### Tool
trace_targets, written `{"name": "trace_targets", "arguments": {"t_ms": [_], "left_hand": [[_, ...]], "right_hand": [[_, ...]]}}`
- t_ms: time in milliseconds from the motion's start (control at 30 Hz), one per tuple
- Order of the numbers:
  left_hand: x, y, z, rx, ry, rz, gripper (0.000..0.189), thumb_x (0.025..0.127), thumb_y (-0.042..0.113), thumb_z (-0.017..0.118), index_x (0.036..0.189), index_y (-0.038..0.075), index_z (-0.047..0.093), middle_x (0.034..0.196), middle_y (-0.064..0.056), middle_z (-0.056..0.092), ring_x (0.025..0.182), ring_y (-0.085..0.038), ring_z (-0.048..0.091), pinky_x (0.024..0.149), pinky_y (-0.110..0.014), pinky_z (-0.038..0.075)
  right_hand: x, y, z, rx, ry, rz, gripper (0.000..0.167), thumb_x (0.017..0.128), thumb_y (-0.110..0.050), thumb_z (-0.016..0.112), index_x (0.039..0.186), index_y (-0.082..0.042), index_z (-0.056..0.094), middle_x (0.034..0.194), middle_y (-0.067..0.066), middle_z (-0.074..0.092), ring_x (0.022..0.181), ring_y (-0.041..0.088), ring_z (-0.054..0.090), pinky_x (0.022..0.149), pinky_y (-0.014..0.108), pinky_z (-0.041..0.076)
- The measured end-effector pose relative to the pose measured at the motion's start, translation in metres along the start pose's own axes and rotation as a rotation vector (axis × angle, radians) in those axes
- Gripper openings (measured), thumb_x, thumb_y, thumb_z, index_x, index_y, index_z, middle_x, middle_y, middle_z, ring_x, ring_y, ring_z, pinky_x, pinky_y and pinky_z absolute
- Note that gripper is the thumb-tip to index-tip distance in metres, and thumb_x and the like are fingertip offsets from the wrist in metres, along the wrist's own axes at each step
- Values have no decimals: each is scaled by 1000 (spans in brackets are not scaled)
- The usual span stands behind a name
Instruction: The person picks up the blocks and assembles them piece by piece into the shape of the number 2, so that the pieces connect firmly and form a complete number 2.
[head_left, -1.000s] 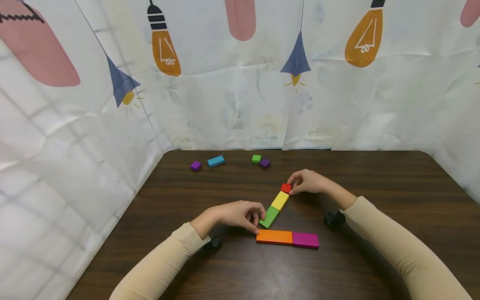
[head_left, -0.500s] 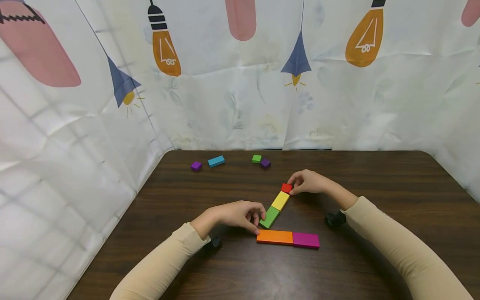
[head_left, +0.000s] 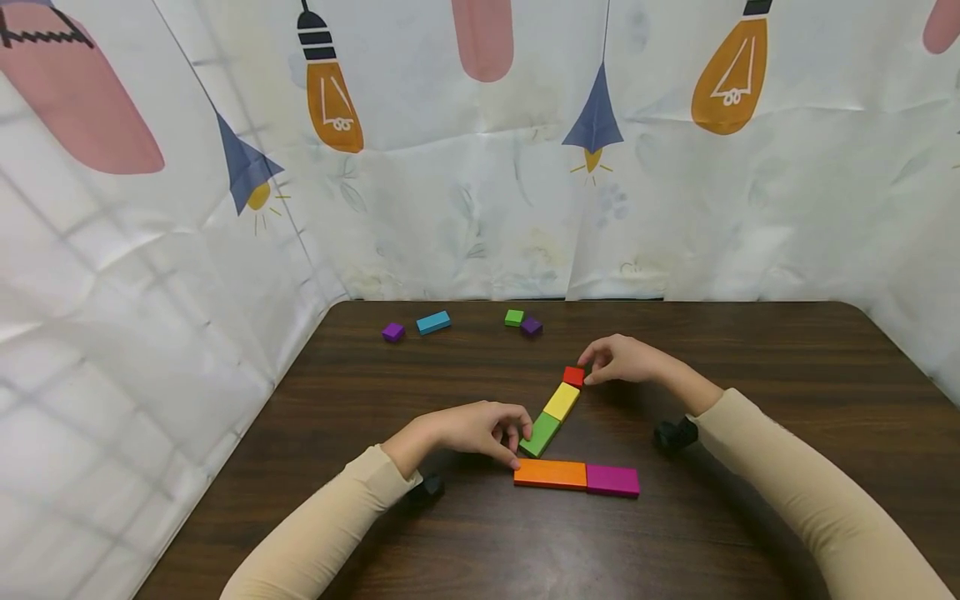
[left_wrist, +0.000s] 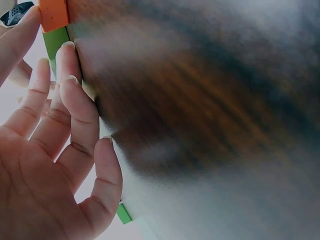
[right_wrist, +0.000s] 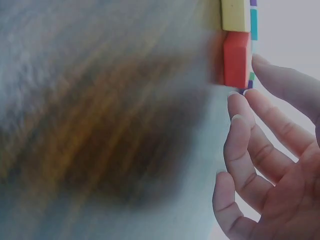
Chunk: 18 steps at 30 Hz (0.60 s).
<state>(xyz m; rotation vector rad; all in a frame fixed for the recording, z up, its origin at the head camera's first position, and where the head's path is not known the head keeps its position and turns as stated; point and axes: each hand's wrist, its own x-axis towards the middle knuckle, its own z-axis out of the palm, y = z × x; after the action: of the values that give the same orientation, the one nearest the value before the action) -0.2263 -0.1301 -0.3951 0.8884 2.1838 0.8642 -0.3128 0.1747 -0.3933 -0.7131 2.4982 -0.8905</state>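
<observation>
On the dark wooden table, a green block [head_left: 540,435], a yellow block [head_left: 562,401] and a small red block [head_left: 573,376] line up end to end in a slanted row. Below it, an orange block [head_left: 550,474] and a magenta block [head_left: 612,481] form a nearly level row. My left hand [head_left: 474,427] has its thumb at the orange block's left end and its index fingertip at the green block's lower end. My right hand [head_left: 626,358] is beside the red block, thumb and fingers spread apart. The right wrist view shows those fingers next to the red block [right_wrist: 236,60], holding nothing.
Along the table's [head_left: 712,333] far side lie a purple block [head_left: 393,332], a blue block [head_left: 433,322], a small green block [head_left: 513,318] and a dark purple block [head_left: 532,327]. A patterned curtain [head_left: 480,208] hangs behind the table and along its left side.
My right hand has let go of the red block and shifted slightly up and to the right. The left hand and the block rows stay as they were.
</observation>
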Motion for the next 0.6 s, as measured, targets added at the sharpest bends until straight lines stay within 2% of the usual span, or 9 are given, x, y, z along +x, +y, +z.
{"name": "trace_targets", "arguments": {"t_ms": [167,333,600], "left_hand": [[-1,0,0,1,1,5,31,90,11,81,113,13,61,86,4,64,75,-8,56,72,-22,46],[0,0,0,2,1,4,31,89,11,82,113,13,61,86,3,64,73,-9,56,71,-23,45],[0,0,-1,1,-4,13,31,90,12,82,113,11,61,86,3,63,72,-10,55,70,-23,45]], "right_hand": [[-3,0,-9,12,31,-28,36,95,-18,75,123,2,66,90,3,66,83,19,57,78,36,47],[-2,-3,-17,10,98,-59,36,97,-17,73,125,4,65,91,4,67,87,21,60,83,39,49],[5,-6,-24,20,233,-90,33,97,-15,73,125,2,67,94,4,67,88,22,61,78,38,50]]}}
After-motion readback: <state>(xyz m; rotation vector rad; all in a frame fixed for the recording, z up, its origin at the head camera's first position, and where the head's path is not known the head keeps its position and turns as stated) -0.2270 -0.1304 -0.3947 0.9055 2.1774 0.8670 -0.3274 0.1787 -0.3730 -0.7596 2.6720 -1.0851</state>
